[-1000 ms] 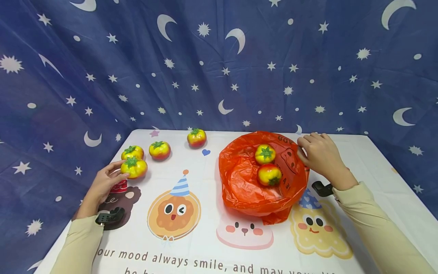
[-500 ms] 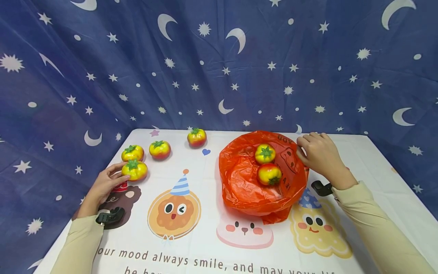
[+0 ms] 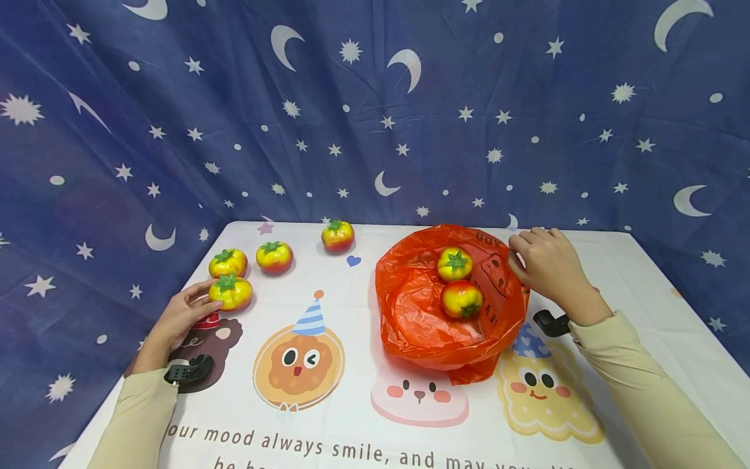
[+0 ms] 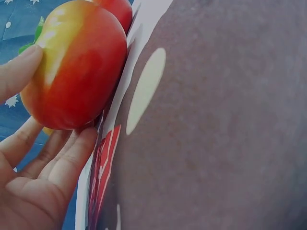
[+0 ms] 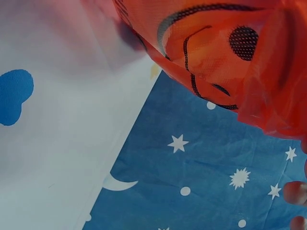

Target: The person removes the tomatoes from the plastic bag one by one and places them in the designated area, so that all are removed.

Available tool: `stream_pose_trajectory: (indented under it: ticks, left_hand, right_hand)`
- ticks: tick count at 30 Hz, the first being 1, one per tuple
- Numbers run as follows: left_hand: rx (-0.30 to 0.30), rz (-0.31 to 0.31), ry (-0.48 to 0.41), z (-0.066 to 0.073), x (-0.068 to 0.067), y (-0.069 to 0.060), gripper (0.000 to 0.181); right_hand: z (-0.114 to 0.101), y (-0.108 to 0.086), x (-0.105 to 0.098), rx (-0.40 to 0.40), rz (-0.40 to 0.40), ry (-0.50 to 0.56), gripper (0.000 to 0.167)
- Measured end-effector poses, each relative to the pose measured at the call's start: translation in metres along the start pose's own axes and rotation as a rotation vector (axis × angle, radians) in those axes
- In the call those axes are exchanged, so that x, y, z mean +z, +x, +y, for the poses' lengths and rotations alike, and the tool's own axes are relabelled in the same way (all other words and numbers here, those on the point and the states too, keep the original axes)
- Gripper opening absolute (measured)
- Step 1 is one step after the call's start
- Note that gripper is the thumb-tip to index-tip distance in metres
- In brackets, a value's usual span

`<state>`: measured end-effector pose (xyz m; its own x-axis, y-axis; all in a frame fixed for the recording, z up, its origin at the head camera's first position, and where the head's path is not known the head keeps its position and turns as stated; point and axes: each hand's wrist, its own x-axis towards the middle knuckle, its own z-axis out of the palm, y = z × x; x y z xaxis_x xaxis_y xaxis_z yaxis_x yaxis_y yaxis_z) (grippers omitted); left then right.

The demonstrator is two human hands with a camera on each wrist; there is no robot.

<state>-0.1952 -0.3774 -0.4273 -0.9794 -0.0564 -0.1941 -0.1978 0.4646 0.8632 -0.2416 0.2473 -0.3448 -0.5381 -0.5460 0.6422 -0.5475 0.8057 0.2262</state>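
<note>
My left hand (image 3: 183,314) holds a red-and-yellow toy tomato (image 3: 233,292) at the table's left side. In the left wrist view, its thumb (image 4: 24,67) lies on the leafy side of the tomato (image 4: 79,67), with the fingers curled against the opposite side. Over on the right, my right hand (image 3: 547,267) pinches the rim of a red plastic bag (image 3: 410,332), which stands with its mouth open. Two more tomatoes lie inside, one (image 3: 454,263) behind the other (image 3: 461,299). The right wrist view shows the bag (image 5: 211,52) stretched, with only fingertips (image 5: 295,192) visible at the edge.
Several tomatoes lie on the white printed tablecloth (image 3: 328,436): one (image 3: 228,263) just behind the held one, another (image 3: 274,258) to its right, and a third (image 3: 337,236) near the back edge. A blue star-patterned curtain (image 3: 363,130) hangs behind the table.
The held tomato and my left hand have shifted very slightly down over the last second. My right hand and the bag stay in place.
</note>
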Motion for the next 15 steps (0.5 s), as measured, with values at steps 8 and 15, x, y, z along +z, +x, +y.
stream_pose_trajectory:
  ticks: [8,15]
  left_hand:
    - [-0.032,-0.02,0.013,0.0032,-0.0014,0.0002,0.077]
    - [-0.027,-0.023,0.017,0.0027,-0.0038,-0.0017,0.076]
  right_hand:
    - [0.0003,-0.0002,0.0005,-0.003,0.014,0.005,0.011]
    - [0.0009,-0.0004,0.0009,0.003,0.007,0.005,0.01]
